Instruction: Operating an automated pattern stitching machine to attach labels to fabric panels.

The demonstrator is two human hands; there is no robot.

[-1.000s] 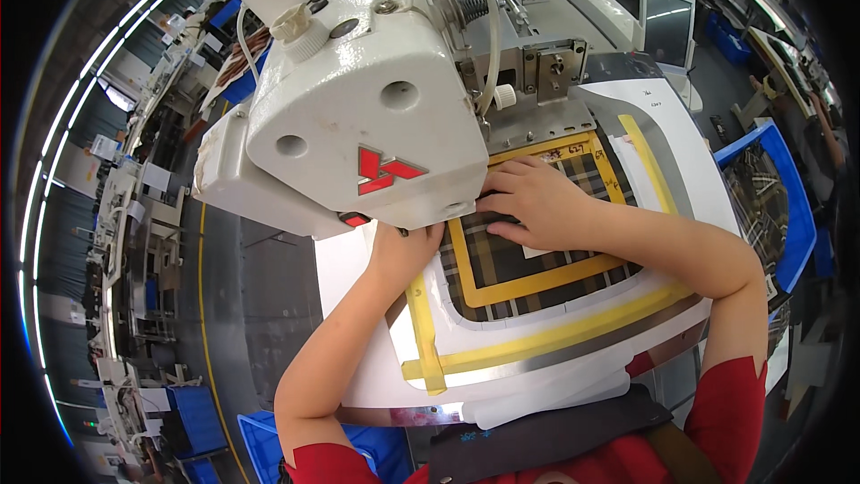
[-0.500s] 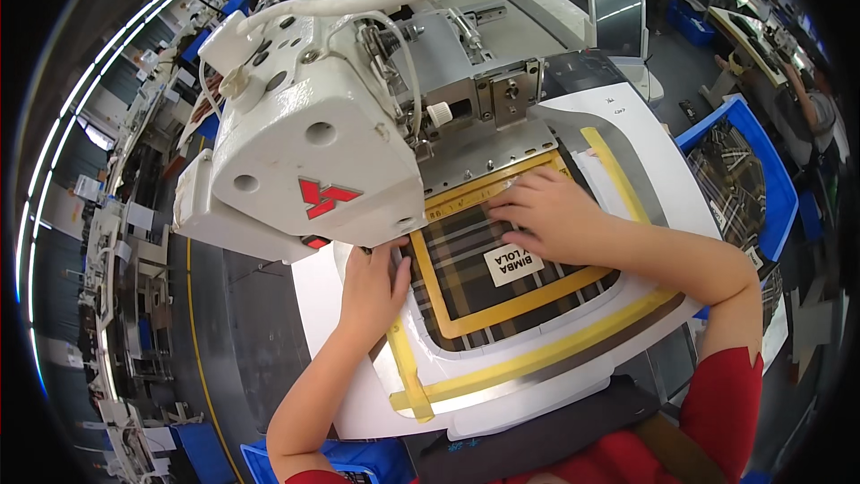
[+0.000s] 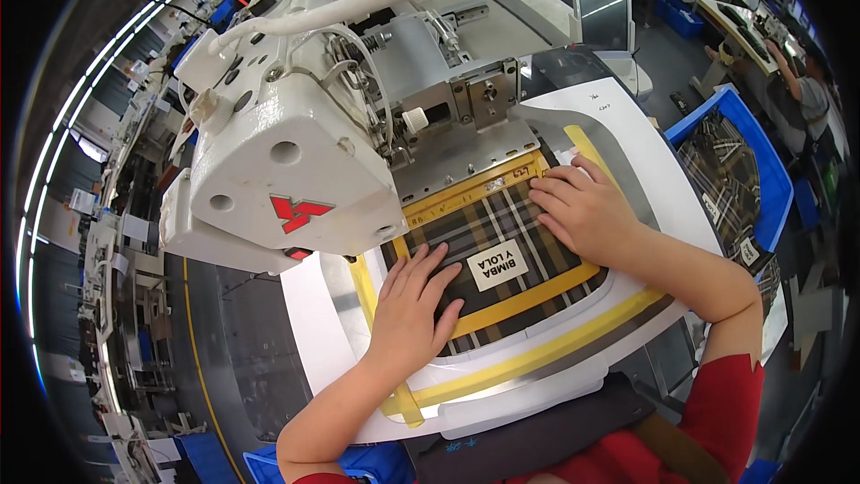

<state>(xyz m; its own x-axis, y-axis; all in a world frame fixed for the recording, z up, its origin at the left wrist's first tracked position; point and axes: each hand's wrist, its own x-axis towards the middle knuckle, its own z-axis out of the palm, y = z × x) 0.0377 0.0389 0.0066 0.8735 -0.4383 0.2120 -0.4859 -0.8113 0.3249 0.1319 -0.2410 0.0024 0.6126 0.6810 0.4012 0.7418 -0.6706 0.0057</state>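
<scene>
A dark plaid fabric piece (image 3: pixel 535 249) with a white printed label (image 3: pixel 494 265) lies inside a yellow rectangular frame (image 3: pixel 528 298), under the front of a large white sewing machine (image 3: pixel 296 161). My left hand (image 3: pixel 410 309) rests flat with fingers spread over the frame's left side, fingertips on the fabric. At the frame's right side, my right hand (image 3: pixel 587 215) lies with its fingers stretched out and apart, fingertips on the fabric. Neither hand grips anything. A metal clamp plate (image 3: pixel 470 159) meets the frame's far edge.
The frame sits on a white board (image 3: pixel 676 179) edged with yellow tape (image 3: pixel 528 358). To the right, a blue bin (image 3: pixel 772 206) holds plaid pieces. A screen (image 3: pixel 603 13) stands at the back right. Another blue bin (image 3: pixel 264 462) is at lower left; a person (image 3: pixel 811 94) sits far right.
My left hand has moved from the frame's far left corner nearer and onto its left side, fingers spreading. My right hand has slid right from the fabric's middle, uncovering the label.
</scene>
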